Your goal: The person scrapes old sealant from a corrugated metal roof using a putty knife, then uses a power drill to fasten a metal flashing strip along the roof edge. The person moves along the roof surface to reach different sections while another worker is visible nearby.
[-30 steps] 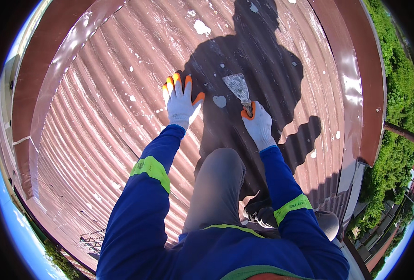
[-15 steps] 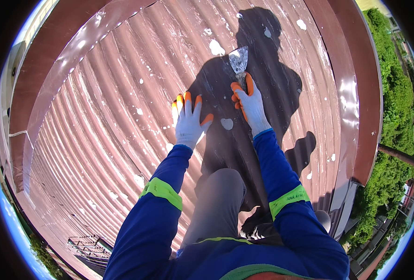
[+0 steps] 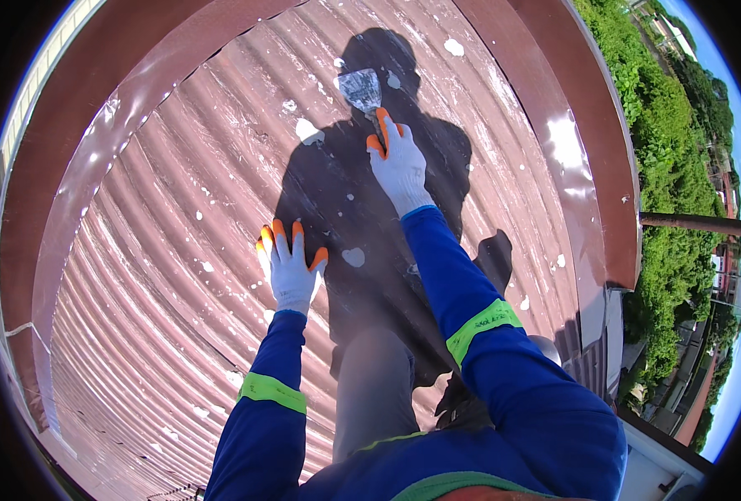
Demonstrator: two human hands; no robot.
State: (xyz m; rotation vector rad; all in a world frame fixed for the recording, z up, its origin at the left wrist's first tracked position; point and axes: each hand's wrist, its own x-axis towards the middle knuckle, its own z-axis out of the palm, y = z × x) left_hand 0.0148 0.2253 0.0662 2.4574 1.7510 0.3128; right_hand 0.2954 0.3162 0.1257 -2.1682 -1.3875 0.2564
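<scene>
My right hand (image 3: 398,163), in a white glove with orange fingertips, is closed round the handle of a putty knife (image 3: 360,89). Its broad, whitish-smeared blade points away from me, over the corrugated reddish-brown roof sheet (image 3: 195,200); whether the edge touches the metal I cannot tell. My left hand (image 3: 289,269), gloved alike, lies flat on the ridges with fingers spread and nothing in it. White patches dot the sheet: one patch (image 3: 309,132) is left of the blade, another (image 3: 354,257) lies between my hands.
Shiny flashing (image 3: 564,146) and a raised brown border (image 3: 612,179) bound the roof on the right; a similar border (image 3: 45,142) curves along the left. Beyond the right edge are green bushes (image 3: 679,167) and a horizontal pole (image 3: 694,223). My shadow covers the middle of the sheet.
My right hand has reached farther forward and left with the putty knife, toward the shadow's head. The left hand stays flat on the roof. The whole view has shifted and turned.
</scene>
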